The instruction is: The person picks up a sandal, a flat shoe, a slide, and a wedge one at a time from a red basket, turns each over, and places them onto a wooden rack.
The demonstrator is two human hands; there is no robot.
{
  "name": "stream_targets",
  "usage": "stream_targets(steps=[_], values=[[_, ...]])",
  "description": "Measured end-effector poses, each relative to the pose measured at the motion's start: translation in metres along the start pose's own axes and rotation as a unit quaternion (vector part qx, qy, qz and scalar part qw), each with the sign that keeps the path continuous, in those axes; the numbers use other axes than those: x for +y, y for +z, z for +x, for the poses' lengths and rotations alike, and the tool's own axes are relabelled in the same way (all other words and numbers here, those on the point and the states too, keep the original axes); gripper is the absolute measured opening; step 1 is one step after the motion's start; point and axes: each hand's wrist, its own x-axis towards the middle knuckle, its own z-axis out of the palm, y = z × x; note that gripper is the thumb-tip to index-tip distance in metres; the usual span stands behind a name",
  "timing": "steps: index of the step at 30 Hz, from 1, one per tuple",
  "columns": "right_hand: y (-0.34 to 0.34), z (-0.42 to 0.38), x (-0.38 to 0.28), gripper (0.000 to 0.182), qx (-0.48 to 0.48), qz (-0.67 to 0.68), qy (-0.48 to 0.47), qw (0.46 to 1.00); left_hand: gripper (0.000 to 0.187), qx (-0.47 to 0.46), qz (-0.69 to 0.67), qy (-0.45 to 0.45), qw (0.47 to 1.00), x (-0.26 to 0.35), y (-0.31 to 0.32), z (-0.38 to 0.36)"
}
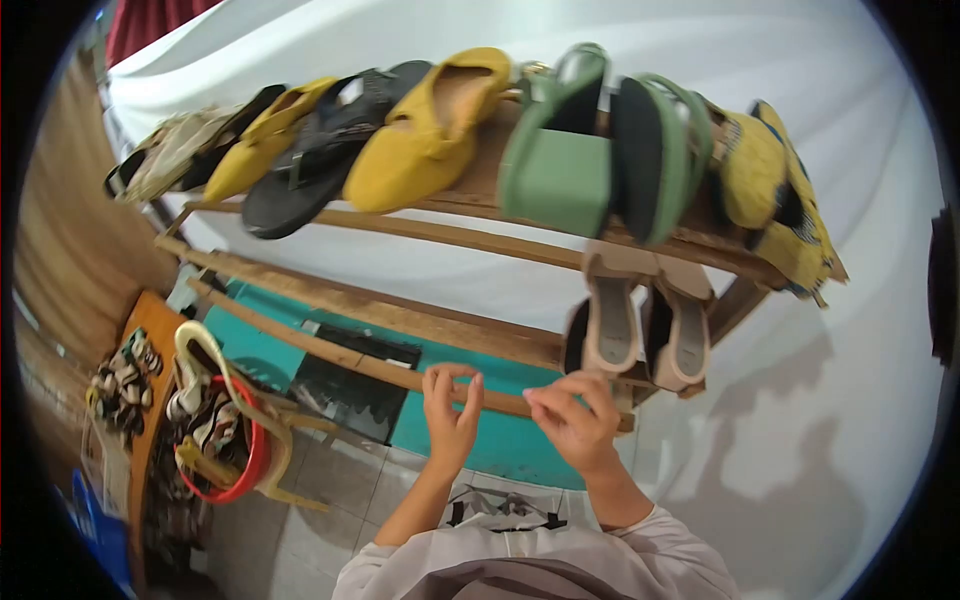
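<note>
My left hand [450,415] is raised in front of the rack's lower rail, its fingers bent and the thumb apart from them, with nothing between them. My right hand [580,420] is level with it, fingers loosely curled, and I see nothing in it. Just above the right hand, a pair of beige shoes, one nearer [612,330] and one further right [680,345], stands on the lower shelf. The wooden rack [400,230] carries yellow slip-ons [415,150], black sandals [300,180], green block-heel sandals [560,165] and yellow patterned shoes [755,170] on top.
At left, a red basin [262,450] full of shoes sits on a cream plastic chair [285,465]. Further left are more shoes [125,385] on an orange-brown wooden surface [150,400]. White cloth [780,60] hangs behind the rack. A dark panel [350,390] is beneath the rails.
</note>
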Motion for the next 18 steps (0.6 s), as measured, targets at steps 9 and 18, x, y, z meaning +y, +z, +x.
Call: stream_targets(steps=[9,18], values=[[0.108,-0.044,-0.069,0.017,-0.218,0.202,-0.013,0.955,0.006,0.115,0.088,-0.155,0.977,-0.045,-0.137,-0.09],[0.22,-0.068,-0.231,0.016,-0.391,0.37,-0.098,0.837,0.006,0.311,0.162,-0.19,0.917,-0.047,-0.342,-0.166]])
